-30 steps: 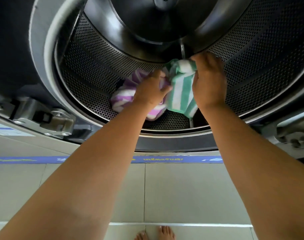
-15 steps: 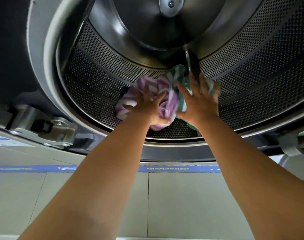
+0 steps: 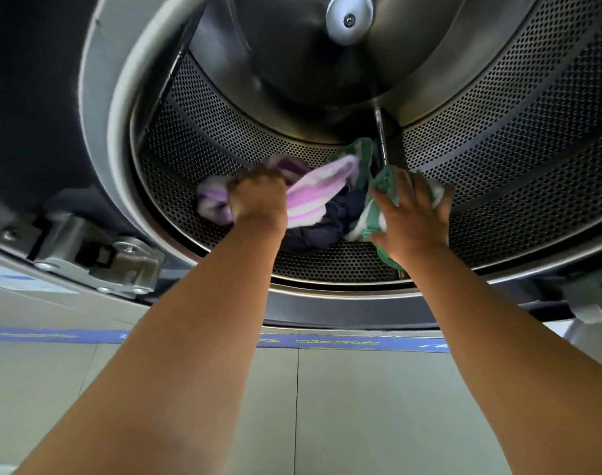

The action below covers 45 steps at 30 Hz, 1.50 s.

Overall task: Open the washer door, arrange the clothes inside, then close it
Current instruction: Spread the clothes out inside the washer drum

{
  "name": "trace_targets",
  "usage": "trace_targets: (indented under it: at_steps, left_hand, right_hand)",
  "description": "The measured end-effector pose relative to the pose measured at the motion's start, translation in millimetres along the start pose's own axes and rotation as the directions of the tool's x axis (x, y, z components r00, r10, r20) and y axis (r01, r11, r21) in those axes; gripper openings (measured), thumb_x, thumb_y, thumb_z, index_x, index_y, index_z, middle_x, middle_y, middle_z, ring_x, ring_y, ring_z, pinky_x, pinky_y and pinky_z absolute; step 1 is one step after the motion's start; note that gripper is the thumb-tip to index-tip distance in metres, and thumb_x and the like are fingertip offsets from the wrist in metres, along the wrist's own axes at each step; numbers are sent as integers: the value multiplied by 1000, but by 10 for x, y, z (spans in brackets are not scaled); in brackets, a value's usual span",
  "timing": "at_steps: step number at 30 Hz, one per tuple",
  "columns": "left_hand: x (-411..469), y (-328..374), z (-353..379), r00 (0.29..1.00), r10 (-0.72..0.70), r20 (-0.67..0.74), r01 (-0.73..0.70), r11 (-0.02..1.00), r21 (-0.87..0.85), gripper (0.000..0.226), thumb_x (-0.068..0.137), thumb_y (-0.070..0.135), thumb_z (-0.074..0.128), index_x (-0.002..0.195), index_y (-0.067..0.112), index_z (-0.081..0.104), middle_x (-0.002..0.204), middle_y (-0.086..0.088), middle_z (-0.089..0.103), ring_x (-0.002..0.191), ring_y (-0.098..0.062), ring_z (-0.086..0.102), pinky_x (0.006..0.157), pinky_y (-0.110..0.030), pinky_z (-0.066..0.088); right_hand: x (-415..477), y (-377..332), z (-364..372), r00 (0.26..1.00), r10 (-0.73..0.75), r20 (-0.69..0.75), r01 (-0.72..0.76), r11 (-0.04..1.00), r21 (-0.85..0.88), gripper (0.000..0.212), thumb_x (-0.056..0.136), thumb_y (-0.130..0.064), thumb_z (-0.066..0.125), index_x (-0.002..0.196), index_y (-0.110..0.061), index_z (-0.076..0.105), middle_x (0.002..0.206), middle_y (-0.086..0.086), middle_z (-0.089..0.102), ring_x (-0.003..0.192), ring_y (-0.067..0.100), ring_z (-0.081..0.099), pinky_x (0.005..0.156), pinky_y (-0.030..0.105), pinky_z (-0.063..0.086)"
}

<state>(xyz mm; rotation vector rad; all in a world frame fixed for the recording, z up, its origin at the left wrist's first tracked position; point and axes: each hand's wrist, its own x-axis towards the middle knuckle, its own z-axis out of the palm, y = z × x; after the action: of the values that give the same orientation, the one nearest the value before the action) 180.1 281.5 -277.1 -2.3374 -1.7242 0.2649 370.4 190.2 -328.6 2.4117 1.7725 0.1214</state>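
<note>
The washer stands open and both my arms reach into its perforated steel drum. My left hand is closed on a purple-and-white striped cloth and holds it up off the drum floor. My right hand lies with fingers spread on a green-and-white striped cloth at the right, pressing it against the drum wall. Between the two cloths a dark navy garment lies on the drum floor.
The door opening's steel rim curves below my wrists. A metal door hinge sits at the lower left and a latch part at the lower right. Tiled floor with a blue tape strip lies beneath.
My hands have moved apart, pulling the purple cloth left and the green cloth right. The dark garment between them has come into sight. My left hand has closed on the purple cloth.
</note>
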Motion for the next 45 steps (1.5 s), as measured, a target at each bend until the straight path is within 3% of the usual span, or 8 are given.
trace_targets:
  at_steps: [6,9,12,17,21,25,33,45]
  left_hand:
    - [-8,-101,-101,961,-86,264,31,979,204,53,91,27,49,142,19,36,143,-10,42,135,-35,34,110,-54,26]
    - [-36,-29,55,854,31,519,-67,996,51,44,86,32,62,126,14,58,110,-2,60,117,-24,54,100,-39,41]
    - [32,37,98,930,-14,367,40,997,-63,72,77,46,71,134,11,45,129,-12,53,124,-34,51,103,-48,43]
    - [64,127,285,939,272,208,-261,962,-82,103,73,66,62,147,46,-7,161,-7,-14,148,-38,-6,104,-76,11]
    - [191,-4,616,923,74,377,-19,989,-150,84,64,61,15,147,43,21,161,-7,13,144,-42,13,108,-65,22]
    - [179,-91,473,928,-177,328,146,982,116,57,90,34,38,146,26,34,150,-23,34,138,-48,25,110,-69,14]
    - [118,-135,426,824,-258,505,253,964,80,84,88,57,43,144,47,-19,157,-13,-30,139,-59,-13,106,-77,7]
    - [322,-174,713,769,-349,536,467,879,-98,113,72,49,68,154,22,-4,161,-19,-3,145,-48,11,108,-70,21]
  right_hand:
    - [-2,-69,-16,996,-53,-78,51,998,-22,86,78,-70,51,149,-34,19,162,8,8,148,32,2,111,67,1]
    - [32,-115,-47,985,-45,-168,44,999,-7,78,78,-72,42,142,-27,37,156,9,28,146,32,15,113,62,3]
    - [104,-175,-86,947,-115,-301,122,993,3,71,81,-64,49,136,-18,47,149,15,39,143,33,25,117,57,4]
    - [245,-389,-94,947,-226,-230,221,974,-47,89,79,-65,53,150,-18,27,156,11,29,147,30,17,120,51,-2]
    - [309,-381,-11,961,-260,-90,248,961,-124,95,79,-68,51,152,-15,19,159,10,21,148,30,10,119,51,-5]
    - [296,-497,71,930,-367,-5,366,929,-60,94,78,-64,58,151,-17,21,158,12,23,147,31,14,120,45,-1]
    - [427,-966,220,902,-353,247,312,931,190,97,81,-55,65,149,-46,-3,161,11,-13,143,42,13,111,51,29]
    - [936,-1275,214,991,-106,86,58,896,441,43,98,-13,39,141,-20,38,145,17,38,123,39,49,95,44,46]
